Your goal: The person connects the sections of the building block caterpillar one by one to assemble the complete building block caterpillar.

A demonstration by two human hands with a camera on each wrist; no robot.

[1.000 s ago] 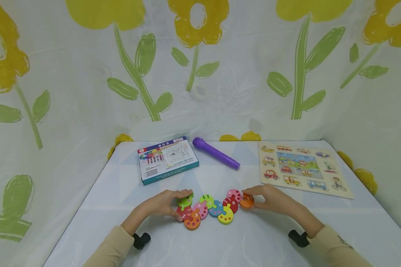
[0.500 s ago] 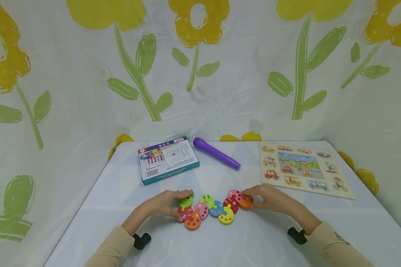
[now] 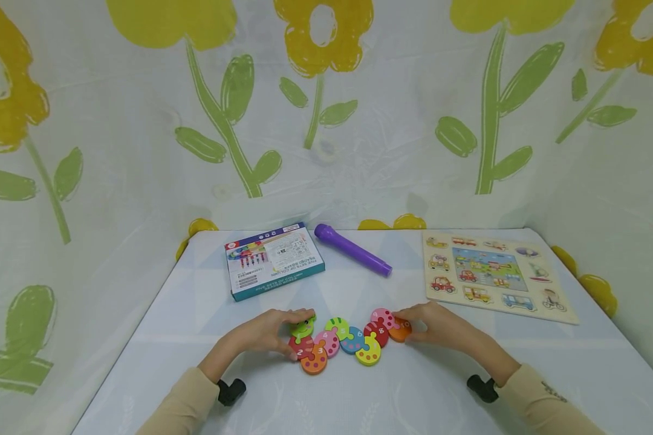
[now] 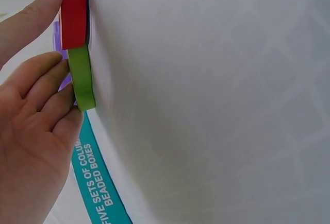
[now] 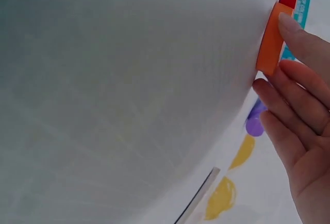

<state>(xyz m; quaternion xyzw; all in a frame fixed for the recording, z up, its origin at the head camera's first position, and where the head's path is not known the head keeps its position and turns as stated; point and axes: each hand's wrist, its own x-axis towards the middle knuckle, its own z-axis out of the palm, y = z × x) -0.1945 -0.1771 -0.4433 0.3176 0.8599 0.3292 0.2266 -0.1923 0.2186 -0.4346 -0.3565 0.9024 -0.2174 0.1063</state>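
Note:
A row of colourful numbered puzzle pieces forms a caterpillar point(image 3: 352, 340) across the table's front middle in the head view. My left hand point(image 3: 263, 333) holds its left end, with fingers at the green face piece point(image 3: 303, 329) and thumb against the red number 2 piece point(image 3: 300, 348). In the left wrist view, the edges of the red piece point(image 4: 75, 13) and green piece point(image 4: 82, 77) show beside that hand. At the other end, my right hand point(image 3: 441, 326) pinches the orange number 10 piece point(image 3: 399, 332), which sits against the pink 9 and dark red 8. The thumb presses the orange edge point(image 5: 270, 41) in the right wrist view.
Behind the caterpillar lie a teal-edged box point(image 3: 274, 261) and a purple toy microphone point(image 3: 352, 249). A wooden vehicle puzzle board point(image 3: 497, 296) lies at the back right. A flower-printed curtain point(image 3: 370, 169) surrounds the table point(image 3: 326, 405).
The orange number 10 piece has shifted slightly left and closer against the pink and dark red pieces, with my right hand moving along. My left hand has stayed in place.

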